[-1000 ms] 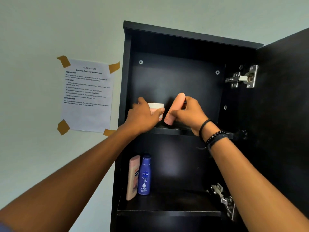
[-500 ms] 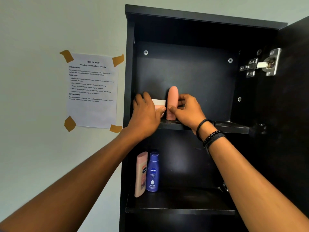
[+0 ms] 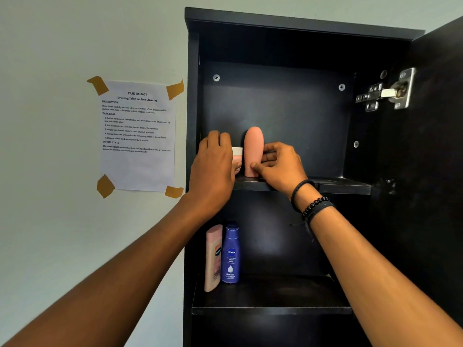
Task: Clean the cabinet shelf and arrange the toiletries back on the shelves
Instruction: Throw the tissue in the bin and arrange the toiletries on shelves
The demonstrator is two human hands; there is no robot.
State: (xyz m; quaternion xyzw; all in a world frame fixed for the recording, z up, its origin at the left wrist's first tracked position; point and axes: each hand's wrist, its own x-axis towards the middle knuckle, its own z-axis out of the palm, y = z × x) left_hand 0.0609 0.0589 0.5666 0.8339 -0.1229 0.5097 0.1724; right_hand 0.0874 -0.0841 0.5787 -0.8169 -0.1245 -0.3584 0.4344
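Observation:
A black cabinet stands open with an upper shelf (image 3: 338, 184) and a lower shelf (image 3: 275, 304). On the upper shelf a pink tube (image 3: 253, 146) stands upright on its cap. My right hand (image 3: 280, 166) pinches it near the base. Left of it sits a small white and pink jar (image 3: 237, 156), mostly hidden behind my left hand (image 3: 213, 166), which wraps around it. On the lower shelf's left side stand a pink lotion bottle (image 3: 213, 256) and a blue Nivea bottle (image 3: 230, 256), side by side.
The cabinet door (image 3: 438, 146) hangs open on the right, with a metal hinge (image 3: 385, 92) near the top. A paper sheet (image 3: 137, 136) is taped to the wall left of the cabinet. The right parts of both shelves hold nothing.
The pink tube went from tilted to upright on the upper shelf. My left hand slid the jar closer to the left wall. The view shifted slightly.

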